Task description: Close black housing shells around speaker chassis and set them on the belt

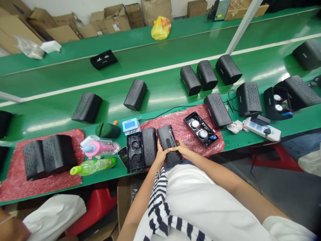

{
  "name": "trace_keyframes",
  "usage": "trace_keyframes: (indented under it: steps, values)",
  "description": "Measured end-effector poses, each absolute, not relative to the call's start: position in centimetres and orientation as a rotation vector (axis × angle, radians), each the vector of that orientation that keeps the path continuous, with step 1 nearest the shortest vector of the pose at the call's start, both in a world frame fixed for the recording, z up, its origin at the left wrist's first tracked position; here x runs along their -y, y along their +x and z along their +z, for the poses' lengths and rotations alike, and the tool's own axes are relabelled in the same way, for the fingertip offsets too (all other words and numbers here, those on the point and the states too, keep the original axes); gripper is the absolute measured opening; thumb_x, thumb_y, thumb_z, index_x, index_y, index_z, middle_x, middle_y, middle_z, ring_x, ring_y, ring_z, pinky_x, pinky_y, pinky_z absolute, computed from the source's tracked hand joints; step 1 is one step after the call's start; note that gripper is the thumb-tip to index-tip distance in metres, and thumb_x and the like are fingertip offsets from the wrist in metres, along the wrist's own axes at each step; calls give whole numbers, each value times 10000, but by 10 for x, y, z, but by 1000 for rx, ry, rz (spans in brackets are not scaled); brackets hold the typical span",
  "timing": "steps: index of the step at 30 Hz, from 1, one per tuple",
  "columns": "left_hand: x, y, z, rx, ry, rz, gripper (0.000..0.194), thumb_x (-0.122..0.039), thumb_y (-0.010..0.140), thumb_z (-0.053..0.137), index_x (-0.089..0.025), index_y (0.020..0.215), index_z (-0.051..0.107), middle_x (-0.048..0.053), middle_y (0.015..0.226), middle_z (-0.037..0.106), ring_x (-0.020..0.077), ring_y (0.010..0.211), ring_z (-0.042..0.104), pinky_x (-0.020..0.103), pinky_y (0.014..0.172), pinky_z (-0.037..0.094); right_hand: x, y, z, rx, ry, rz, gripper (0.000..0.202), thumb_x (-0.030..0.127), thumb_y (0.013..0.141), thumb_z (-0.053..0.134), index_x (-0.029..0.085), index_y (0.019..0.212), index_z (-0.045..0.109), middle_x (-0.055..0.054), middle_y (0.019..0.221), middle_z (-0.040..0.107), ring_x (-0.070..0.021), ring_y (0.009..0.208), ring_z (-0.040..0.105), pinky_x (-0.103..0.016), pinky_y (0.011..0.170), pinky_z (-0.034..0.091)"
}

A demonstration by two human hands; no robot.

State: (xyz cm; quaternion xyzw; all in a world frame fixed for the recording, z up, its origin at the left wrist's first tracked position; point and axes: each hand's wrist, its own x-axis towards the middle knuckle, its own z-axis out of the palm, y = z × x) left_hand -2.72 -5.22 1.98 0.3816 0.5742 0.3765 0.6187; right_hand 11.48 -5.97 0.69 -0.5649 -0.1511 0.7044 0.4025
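Both of my hands hold a black speaker housing (167, 139) at the front edge of the green bench. My left hand (162, 153) wraps its left side, and my right hand (182, 149) grips its right side, the thumbs meeting over it. Directly left of it stands another black housing (149, 146), beside an open black shell (135, 152) with two round grilles. To the right, an open housing (201, 129) with two silver speakers and wires lies on red bubble wrap (160, 121).
A small blue-screened device (130, 126) sits behind the shell. Left are a green bottle (94, 166), a pink bottle (96, 149) and two housings on bubble wrap. Right is a power strip (262, 129). Several housings stand along the green conveyor (160, 78). A person's sleeve shows lower left.
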Motion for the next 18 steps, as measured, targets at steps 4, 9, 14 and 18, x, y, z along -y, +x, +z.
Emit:
trace_keyframes:
  steps: [4, 9, 14, 18]
  values:
    - [56, -31, 21, -1190, 752, 848, 1000, -270, 648, 695, -296, 1460, 111, 71, 1509, 281, 213, 1316, 380, 344, 1071, 332, 62, 112, 7, 507, -1443, 1718, 792, 186, 495, 748, 257, 1223, 444, -15, 1009, 648, -198, 944, 602, -337, 856, 481]
    - [61, -30, 19, -1231, 693, 789, 1087, -315, 648, 734, -314, 1466, 18, 70, 1542, 189, 222, 1344, 335, 348, 1085, 308, 62, 108, 8, 651, -1494, 1634, 664, 180, 565, 651, 261, 1202, 482, -10, 1054, 640, -196, 972, 585, -328, 872, 470]
    - [60, -28, 22, -1259, 700, 797, 1105, -335, 640, 753, -269, 1472, 29, 86, 1548, 158, 233, 1365, 292, 338, 1097, 281, 61, 107, 8, 758, -1463, 1595, 581, 204, 606, 598, 256, 1177, 505, -1, 1043, 647, -193, 966, 581, -328, 885, 458]
    - [58, -27, 27, -1261, 671, 775, 1113, -357, 643, 748, -273, 1471, 10, 88, 1545, 169, 234, 1351, 321, 348, 1086, 302, 61, 107, 6, 897, -1581, 1505, 560, 229, 619, 601, 257, 1170, 508, 1, 1039, 640, -195, 968, 569, -358, 934, 425]
